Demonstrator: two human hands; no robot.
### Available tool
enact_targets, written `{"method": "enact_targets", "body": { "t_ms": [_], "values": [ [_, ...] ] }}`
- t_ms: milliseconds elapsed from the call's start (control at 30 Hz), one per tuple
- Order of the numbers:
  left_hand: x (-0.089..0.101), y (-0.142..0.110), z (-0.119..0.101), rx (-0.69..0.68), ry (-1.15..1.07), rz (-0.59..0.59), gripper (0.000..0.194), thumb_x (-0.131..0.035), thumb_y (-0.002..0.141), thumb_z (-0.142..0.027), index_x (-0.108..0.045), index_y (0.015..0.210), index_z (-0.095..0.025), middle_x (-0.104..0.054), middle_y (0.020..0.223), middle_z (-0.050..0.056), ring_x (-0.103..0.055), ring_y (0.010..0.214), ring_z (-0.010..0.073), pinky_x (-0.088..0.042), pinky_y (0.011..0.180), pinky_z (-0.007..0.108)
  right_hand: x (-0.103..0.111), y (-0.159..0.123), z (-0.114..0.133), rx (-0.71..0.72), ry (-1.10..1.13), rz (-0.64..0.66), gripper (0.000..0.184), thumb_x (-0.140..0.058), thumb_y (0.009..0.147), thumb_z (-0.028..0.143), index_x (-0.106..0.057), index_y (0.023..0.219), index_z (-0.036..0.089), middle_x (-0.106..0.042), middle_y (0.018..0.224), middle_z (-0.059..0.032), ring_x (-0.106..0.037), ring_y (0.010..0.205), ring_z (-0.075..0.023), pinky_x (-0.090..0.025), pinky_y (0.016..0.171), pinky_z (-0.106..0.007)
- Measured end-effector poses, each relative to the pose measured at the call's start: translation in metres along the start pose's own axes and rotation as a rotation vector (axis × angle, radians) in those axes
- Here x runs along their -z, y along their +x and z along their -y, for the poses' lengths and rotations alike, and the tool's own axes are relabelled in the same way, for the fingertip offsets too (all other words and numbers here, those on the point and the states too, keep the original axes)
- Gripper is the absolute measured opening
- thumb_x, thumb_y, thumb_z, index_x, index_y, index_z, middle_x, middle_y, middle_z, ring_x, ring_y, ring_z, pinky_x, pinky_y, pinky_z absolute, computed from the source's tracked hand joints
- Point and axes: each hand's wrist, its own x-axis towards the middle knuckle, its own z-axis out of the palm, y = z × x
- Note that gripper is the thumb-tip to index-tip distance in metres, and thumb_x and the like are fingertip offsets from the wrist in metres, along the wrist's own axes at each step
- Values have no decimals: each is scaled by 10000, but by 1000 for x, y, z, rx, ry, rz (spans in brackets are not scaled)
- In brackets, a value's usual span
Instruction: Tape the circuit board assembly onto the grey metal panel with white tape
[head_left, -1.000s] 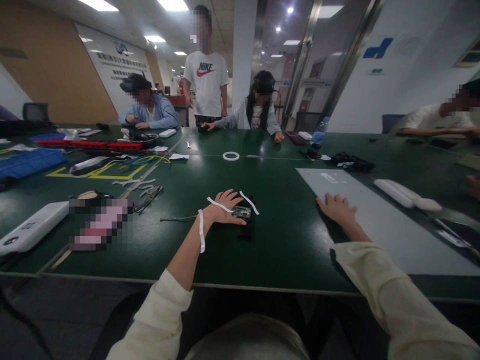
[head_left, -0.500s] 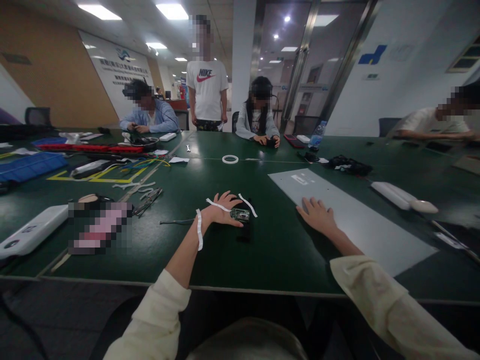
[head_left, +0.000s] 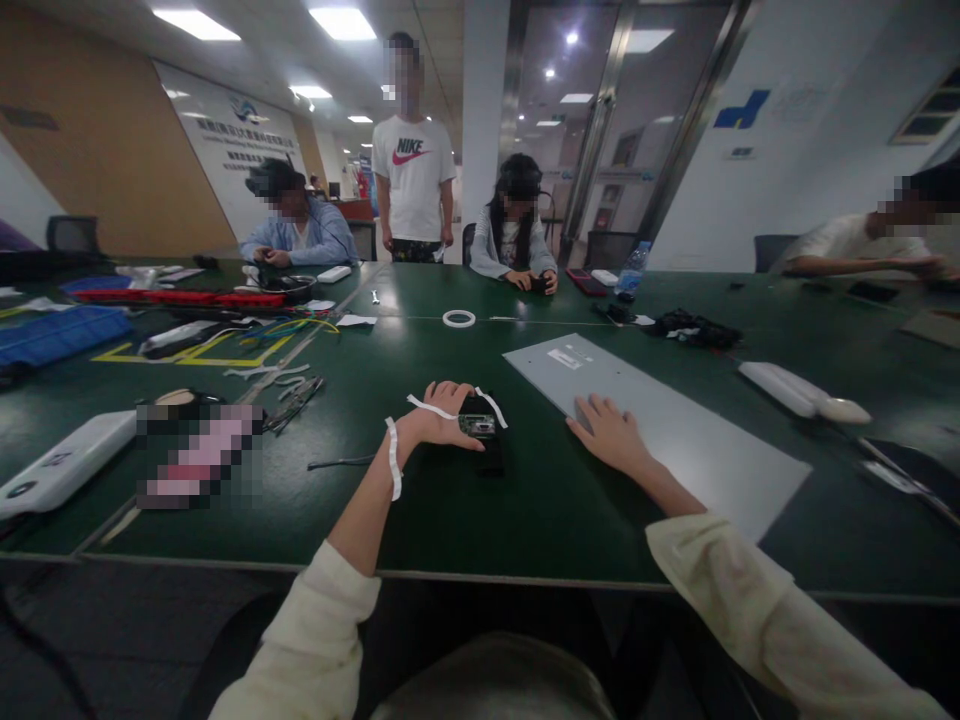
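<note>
My left hand (head_left: 439, 418) has its fingers and thumb round the left side of a small black device with a green circuit board (head_left: 477, 426). Its fingertips are partly hidden. White tape strips (head_left: 394, 460) lie on the wrist and hand, and another white strip (head_left: 492, 408) lies at the device's upper right. A thin dark cable (head_left: 341, 463) runs out to the left beneath my wrist. My right hand (head_left: 611, 435) rests flat, fingers spread, on the left edge of a pale grey panel (head_left: 675, 430), which lies slanted on the table.
A white tape roll (head_left: 459, 318) lies beyond the device. Pliers (head_left: 296, 405), a pink item (head_left: 202, 455) and a white case (head_left: 67, 462) lie left, near a blue tray (head_left: 64, 335). Right are a white device (head_left: 780, 388) and black cables (head_left: 694, 328). Several people are around the table.
My right hand and the grey panel have slid left, closer to the device. The fingers of my left hand have drawn in round the device.
</note>
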Motion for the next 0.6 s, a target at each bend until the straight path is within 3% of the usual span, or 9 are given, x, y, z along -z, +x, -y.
{"method": "enact_targets", "body": {
  "t_ms": [600],
  "values": [
    [29,-9,-3,-29,39,-223,927,-689,499,-684,-414,1205,-150,-457,1209,138,-382,1172,334,-215,1044,506,45,-53,66,447,205,124,721,-235,868,648,-275,1443,214,-174,1501,-91,-135,1373,-287,-164,1089,-482]
  ]
}}
